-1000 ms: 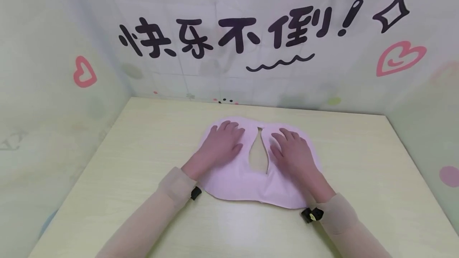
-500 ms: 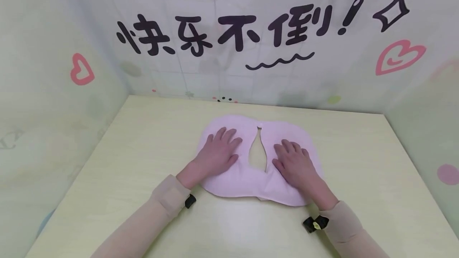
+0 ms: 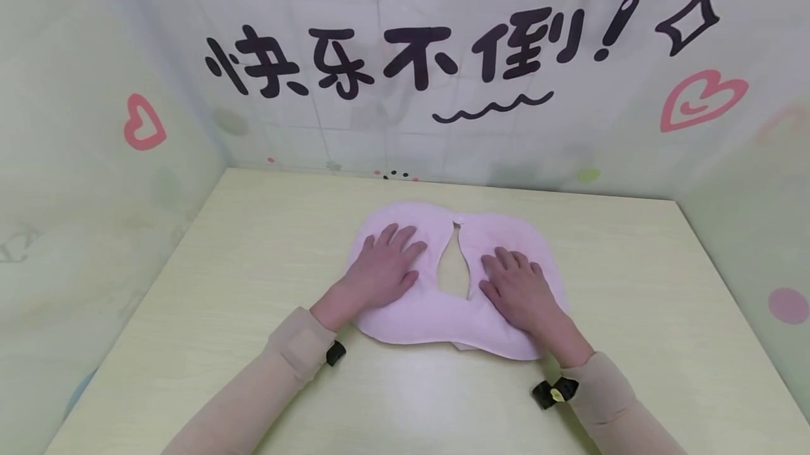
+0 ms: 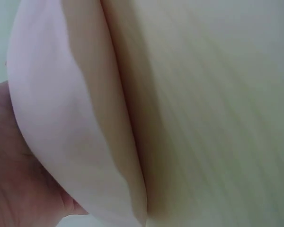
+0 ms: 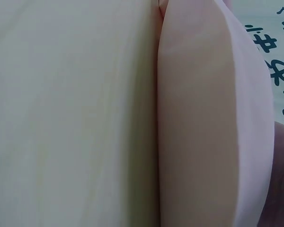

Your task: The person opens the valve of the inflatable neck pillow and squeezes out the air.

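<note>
- Far left of the pink cushion (image 3: 405,321), on the left wall sheet (image 3: 76,188): lettering (image 3: 17,245) too faint to read and one red heart outline (image 3: 131,126).
- Just to the cushion's near left: one beige left sleeve (image 3: 259,392) with one black piece (image 3: 335,353) at its cuff.
- Behind the cushion, on the back sheet (image 3: 354,152): four black characters (image 3: 420,68), reading 快乐不倒, then one exclamation mark (image 3: 620,21), with one wavy line (image 3: 493,109) beneath; a line above is cut off, unreadable.
- On the cushion's left half: the left hand (image 3: 382,269), fingers spread, gripping nothing.
- The cushion itself, just one, lies on the tabletop (image 3: 405,413), with one teardrop-shaped gap between the two hands.
- On its right half: the right hand (image 3: 517,291), fingers slightly spread, holding nothing.
- Near right of it: one beige right sleeve (image 3: 610,399), black pieces (image 3: 555,393) at the cuff.
- Behind and right of it: one star outline (image 3: 663,27) and one pink heart (image 3: 666,117).
</note>
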Motion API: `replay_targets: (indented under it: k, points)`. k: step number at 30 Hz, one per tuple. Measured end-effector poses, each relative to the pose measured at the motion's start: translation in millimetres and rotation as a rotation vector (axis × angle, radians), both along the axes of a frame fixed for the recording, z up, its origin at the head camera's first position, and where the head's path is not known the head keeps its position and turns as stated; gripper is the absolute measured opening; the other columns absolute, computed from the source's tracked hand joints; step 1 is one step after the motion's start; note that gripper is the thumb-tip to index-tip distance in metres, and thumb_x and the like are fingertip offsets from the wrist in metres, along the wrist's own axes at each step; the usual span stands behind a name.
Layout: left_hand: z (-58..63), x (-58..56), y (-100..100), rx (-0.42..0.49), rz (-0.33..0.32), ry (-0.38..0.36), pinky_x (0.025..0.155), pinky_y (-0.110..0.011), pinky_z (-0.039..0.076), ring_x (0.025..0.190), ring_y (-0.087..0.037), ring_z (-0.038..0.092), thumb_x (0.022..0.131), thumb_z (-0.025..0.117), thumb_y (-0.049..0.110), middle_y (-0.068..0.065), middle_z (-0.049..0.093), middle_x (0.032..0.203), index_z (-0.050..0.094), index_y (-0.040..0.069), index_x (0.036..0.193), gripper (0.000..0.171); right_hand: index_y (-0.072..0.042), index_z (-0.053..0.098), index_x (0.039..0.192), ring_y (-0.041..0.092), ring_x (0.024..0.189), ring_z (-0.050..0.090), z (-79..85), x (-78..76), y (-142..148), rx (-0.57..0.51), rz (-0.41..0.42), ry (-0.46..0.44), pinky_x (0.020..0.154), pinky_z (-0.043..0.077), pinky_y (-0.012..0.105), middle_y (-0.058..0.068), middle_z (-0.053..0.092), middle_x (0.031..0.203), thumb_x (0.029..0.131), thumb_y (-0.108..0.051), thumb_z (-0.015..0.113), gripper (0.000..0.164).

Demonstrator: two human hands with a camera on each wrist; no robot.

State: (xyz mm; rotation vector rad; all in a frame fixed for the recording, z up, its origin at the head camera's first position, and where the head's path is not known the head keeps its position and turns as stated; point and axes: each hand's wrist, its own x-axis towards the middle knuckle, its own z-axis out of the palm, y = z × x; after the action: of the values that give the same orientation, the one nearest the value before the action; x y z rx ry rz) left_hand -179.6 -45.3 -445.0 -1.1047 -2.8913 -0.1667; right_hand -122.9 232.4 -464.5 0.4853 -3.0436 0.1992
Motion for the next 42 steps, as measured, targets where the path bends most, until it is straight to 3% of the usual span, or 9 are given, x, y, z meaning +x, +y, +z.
replay_targets:
  k: [6,11,16,20,25,33,42]
  points:
    - [0.9,5.2,2,0.033,0.045,0.019,0.102,-0.061,0.043,0.138,-0.041,0.041,0.101,0.062,0.029,-0.016,0.046,0.151,0.058,0.011,0.142,0.045,-0.002,0.052,0.143,0.051,0.133,0.044,9.6,6.7,-1,-0.041,-0.013,0.017,0.102,0.038,0.068,0.027,0.045,0.150,0.104,-0.029,0.057,0.047]
    - [6.9,19.2,1,0.076,0.045,0.045,0.097,-0.056,0.048,0.131,-0.038,0.050,0.100,0.063,0.030,-0.016,0.055,0.142,0.062,0.010,0.135,0.041,-0.003,0.052,0.144,0.050,0.134,0.044,20.7,24.1,-7,-0.113,0.006,0.044,0.104,0.037,0.068,0.025,0.045,0.151,0.103,-0.032,0.060,0.051]
    - [9.5,35.0,-3,0.030,0.031,0.042,0.089,-0.053,0.052,0.125,-0.036,0.055,0.100,0.063,0.032,-0.013,0.059,0.135,0.065,0.010,0.131,0.038,0.000,0.049,0.147,0.049,0.133,0.046,17.2,38.9,-11,-0.061,0.031,0.051,0.103,0.038,0.068,0.025,0.048,0.150,0.102,-0.038,0.060,0.060]
    - [5.0,40.4,-6,-0.001,0.044,0.048,0.085,-0.053,0.052,0.123,-0.034,0.055,0.100,0.063,0.039,-0.010,0.059,0.133,0.064,0.011,0.130,0.041,0.002,0.049,0.147,0.049,0.136,0.042,9.6,43.0,-10,-0.024,0.016,0.008,0.103,0.035,0.071,0.025,0.046,0.151,0.103,-0.039,0.060,0.062]
    - [-0.9,40.4,-8,-0.016,0.046,0.020,0.083,-0.054,0.051,0.125,-0.034,0.052,0.100,0.063,0.043,-0.011,0.056,0.136,0.062,0.012,0.133,0.045,0.001,0.051,0.145,0.049,0.138,0.039,3.5,44.3,-8,-0.015,0.009,-0.028,0.103,0.032,0.073,0.026,0.044,0.152,0.102,-0.038,0.061,0.059]
    - [-3.0,37.9,-6,-0.003,0.037,-0.028,0.085,-0.056,0.050,0.129,-0.036,0.048,0.101,0.063,0.036,-0.011,0.053,0.141,0.063,0.012,0.130,0.039,-0.002,0.055,0.142,0.049,0.137,0.041,1.7,43.0,-6,-0.010,0.009,-0.041,0.103,0.033,0.073,0.026,0.046,0.151,0.102,-0.040,0.060,0.056]
    - [-3.2,34.2,-5,-0.041,0.041,-0.073,0.092,-0.060,0.047,0.134,-0.037,0.044,0.101,0.064,0.039,-0.012,0.049,0.145,0.061,0.014,0.134,0.042,0.000,0.047,0.150,0.050,0.142,0.037,2.5,41.2,-5,0.035,0.046,-0.084,0.104,0.033,0.074,0.026,0.041,0.156,0.103,-0.040,0.059,0.063]
